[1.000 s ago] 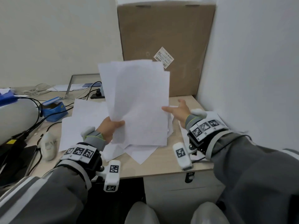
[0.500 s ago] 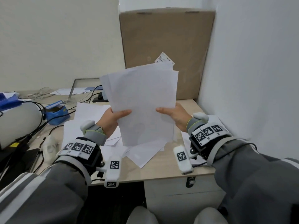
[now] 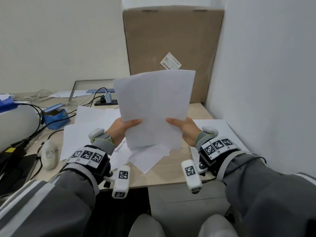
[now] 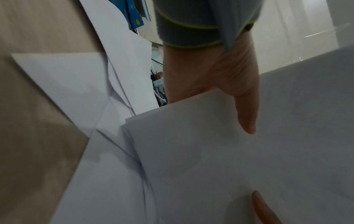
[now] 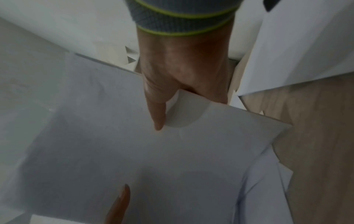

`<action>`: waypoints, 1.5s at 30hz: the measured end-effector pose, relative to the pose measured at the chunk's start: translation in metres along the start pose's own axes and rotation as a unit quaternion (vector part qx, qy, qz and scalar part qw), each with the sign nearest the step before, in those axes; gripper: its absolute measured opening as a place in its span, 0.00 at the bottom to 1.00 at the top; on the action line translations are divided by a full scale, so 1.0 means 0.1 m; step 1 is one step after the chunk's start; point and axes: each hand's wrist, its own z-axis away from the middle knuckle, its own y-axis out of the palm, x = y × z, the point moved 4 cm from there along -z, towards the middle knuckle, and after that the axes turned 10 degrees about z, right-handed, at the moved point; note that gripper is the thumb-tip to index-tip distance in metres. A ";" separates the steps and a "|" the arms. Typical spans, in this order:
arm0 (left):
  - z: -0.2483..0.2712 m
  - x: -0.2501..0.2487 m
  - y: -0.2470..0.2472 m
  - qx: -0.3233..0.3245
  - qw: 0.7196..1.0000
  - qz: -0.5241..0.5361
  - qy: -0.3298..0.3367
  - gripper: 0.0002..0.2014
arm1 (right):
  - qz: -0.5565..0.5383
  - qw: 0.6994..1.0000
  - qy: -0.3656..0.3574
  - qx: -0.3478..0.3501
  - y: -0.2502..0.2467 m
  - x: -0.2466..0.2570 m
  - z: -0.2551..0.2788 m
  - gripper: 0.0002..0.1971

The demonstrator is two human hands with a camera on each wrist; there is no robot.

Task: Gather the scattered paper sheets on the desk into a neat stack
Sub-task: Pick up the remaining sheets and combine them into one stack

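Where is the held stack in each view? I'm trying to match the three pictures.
Head: the held stack stands upright at centre, between both hands.
Left wrist: it fills the lower right, under the left thumb.
Right wrist: it fills the lower left and centre, under the right thumb.
Shared landmark: the loose sheets on the desk.

Both arms wear grey jacket sleeves [image 3: 51, 207] with paler stripes running along the outside. At each wrist a black band [image 3: 89, 161] carries a row of white square tiles printed with black-and-white coded patterns. A white oblong pod [image 3: 121, 181] with the same kind of marker hangs below each band on a small bracket. Beyond the bands sit grey knitted cuffs [image 4: 191, 28] edged in lime-green piping, each topped by a rounded white cap [image 3: 96, 133]. Pale grey trousers [image 3: 147, 226] cover the knees.
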 end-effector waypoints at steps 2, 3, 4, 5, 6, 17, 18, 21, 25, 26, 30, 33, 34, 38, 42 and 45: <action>-0.03 -0.07 0.03 -0.009 1.000 -0.001 0.007 0.31 | 0.004 1.000 -0.004 -0.008 0.00 0.06 0.00 0.22; -0.03 -0.08 0.03 -0.014 1.000 -0.004 0.004 0.31 | 0.014 1.000 -0.003 -0.009 0.00 0.07 -0.01 0.21; -0.03 -0.06 0.03 -0.017 1.000 -0.009 -0.005 0.33 | 0.029 1.000 0.002 -0.007 0.00 0.06 -0.01 0.21; -0.01 -0.02 0.02 -0.018 0.999 -0.016 -0.021 0.36 | 0.052 0.999 0.012 -0.008 -0.01 0.02 -0.02 0.20; 0.00 0.07 0.01 -0.016 0.999 -0.022 -0.039 0.37 | 0.079 0.996 0.026 -0.012 -0.02 -0.04 -0.02 0.20; -0.13 0.19 0.44 -0.050 0.995 -0.016 -0.080 0.15 | 0.133 0.981 0.008 -0.138 -0.59 0.12 0.04 0.19; -0.16 0.22 0.53 -0.042 0.995 -0.032 -0.087 0.15 | 0.147 0.978 0.015 -0.147 -0.70 0.15 0.06 0.20; -0.24 0.43 0.90 -0.008 0.986 -0.109 -0.129 0.09 | 0.212 0.959 0.045 -0.184 -1.12 0.14 0.15 0.20; -0.29 0.86 1.19 -0.003 0.968 -0.159 -0.194 0.09 | 0.355 0.901 0.117 -0.220 -1.48 -0.03 0.32 0.24; -0.32 0.98 1.25 -0.003 0.963 -0.173 -0.204 0.13 | 0.400 0.879 0.132 -0.224 -1.53 -0.08 0.36 0.27; -0.37 1.33 1.47 -0.022 0.940 -0.250 -0.229 0.07 | 0.569 0.791 0.137 -0.176 -1.58 -0.20 0.40 0.35; -0.35 1.41 1.57 -0.027 0.926 -0.301 -0.226 0.06 | 0.568 0.810 0.147 -0.022 -1.40 -0.39 0.43 0.33; -0.36 1.42 1.58 -0.020 0.924 -0.306 -0.231 0.13 | 0.588 0.793 0.161 0.010 -1.35 -0.46 0.45 0.33; -0.28 1.21 1.42 -0.052 0.928 -0.283 -0.235 0.12 | 0.626 0.758 0.180 0.026 -1.22 -0.50 0.38 0.16; -0.27 0.84 0.59 -0.152 0.923 -0.289 -0.201 0.06 | 0.615 0.772 0.160 0.024 -1.02 -0.40 0.25 0.19; -0.22 0.58 -0.36 -0.231 0.877 -0.369 -0.201 0.11 | 0.565 0.814 0.130 0.027 -0.64 -0.33 0.15 0.28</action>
